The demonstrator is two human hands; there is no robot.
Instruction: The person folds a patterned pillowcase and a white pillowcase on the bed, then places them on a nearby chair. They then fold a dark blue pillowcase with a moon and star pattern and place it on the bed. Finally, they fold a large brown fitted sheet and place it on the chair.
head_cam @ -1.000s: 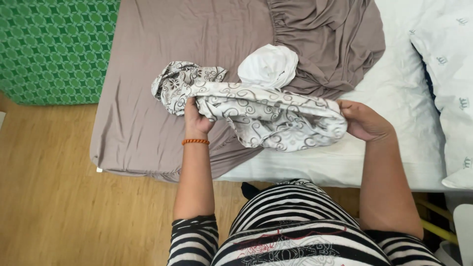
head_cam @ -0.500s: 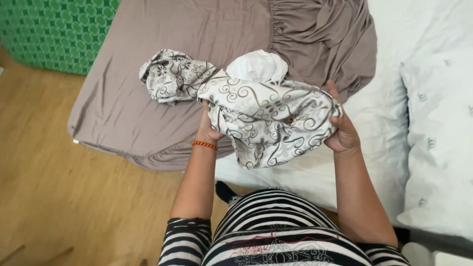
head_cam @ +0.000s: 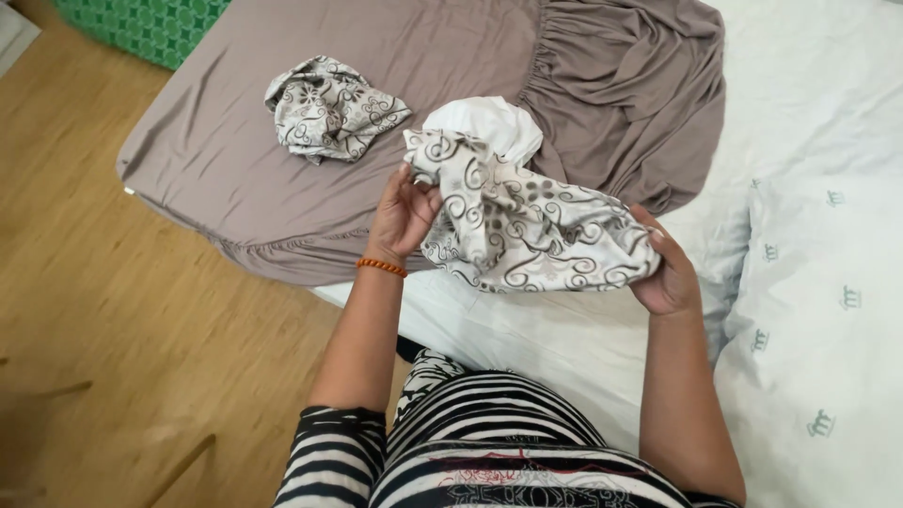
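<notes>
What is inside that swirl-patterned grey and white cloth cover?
A white pillow bulges from the swirl-patterned cover at its open end; the rest inside is covered.

This is a bedroom in a home, shown by a bed with a white mattress (head_cam: pixel 564 348) half covered by a taupe fitted sheet (head_cam: pixel 395 113), a white pillow (head_cam: pixel 828 329) and a wooden floor (head_cam: pixel 122 357).
</notes>
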